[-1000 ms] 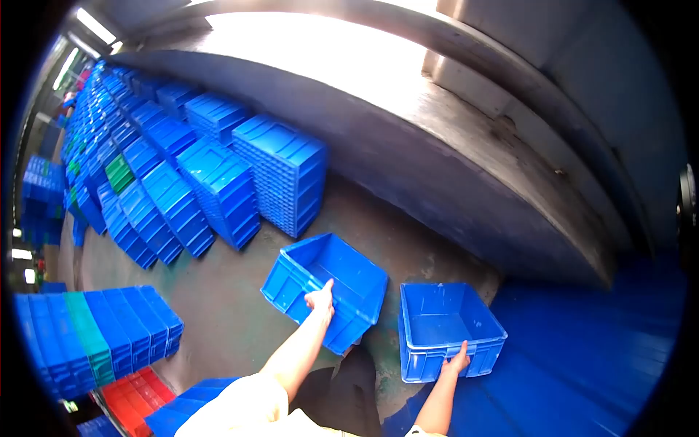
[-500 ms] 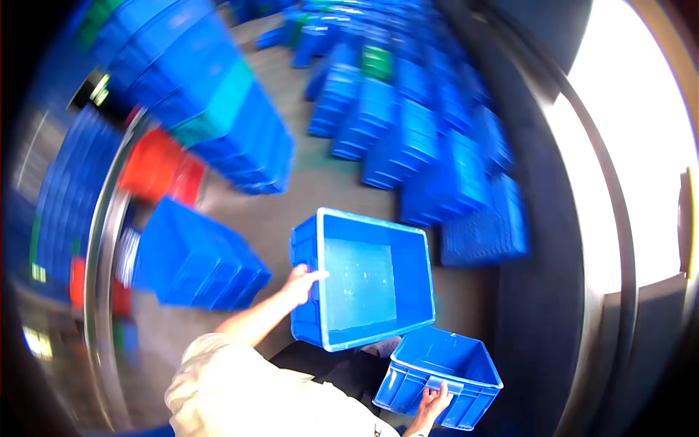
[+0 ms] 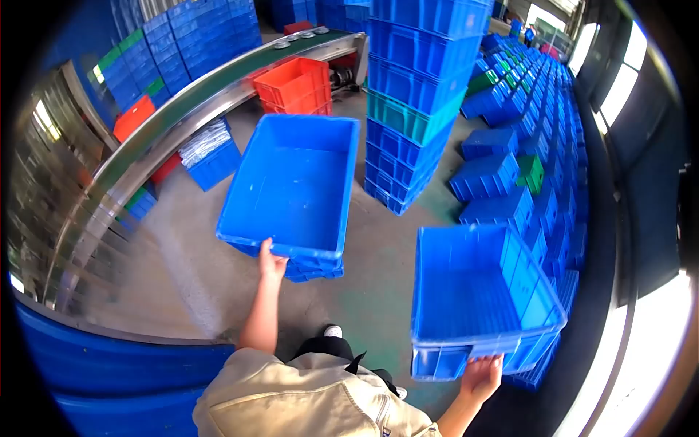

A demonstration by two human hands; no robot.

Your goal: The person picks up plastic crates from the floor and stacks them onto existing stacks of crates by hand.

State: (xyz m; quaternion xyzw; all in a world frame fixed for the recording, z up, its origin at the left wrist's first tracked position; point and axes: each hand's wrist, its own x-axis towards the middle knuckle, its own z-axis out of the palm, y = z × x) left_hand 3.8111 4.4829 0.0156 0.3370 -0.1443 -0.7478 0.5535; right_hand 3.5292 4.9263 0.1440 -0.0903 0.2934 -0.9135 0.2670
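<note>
My left hand grips the near rim of an empty blue plastic crate, thumb over the edge. That crate is held out in front on the left, its open top tilted toward me. It overlaps other blue crates standing lower behind it. On the right, my right hand has its fingers hooked under the near lip of a second empty blue crate. This one also faces up, with ribbed side walls. Floor shows between the two crates.
A tall stack of blue crates with one teal crate rises ahead. Rows of blue crates line the right wall. A green-topped conveyor curves along the left, near orange crates and a crate of wrapped items.
My view has swung to the right stack and conveyor. Both crates, still in my hands, have moved forward and farther apart, the left one leftward and the right one rightward.
</note>
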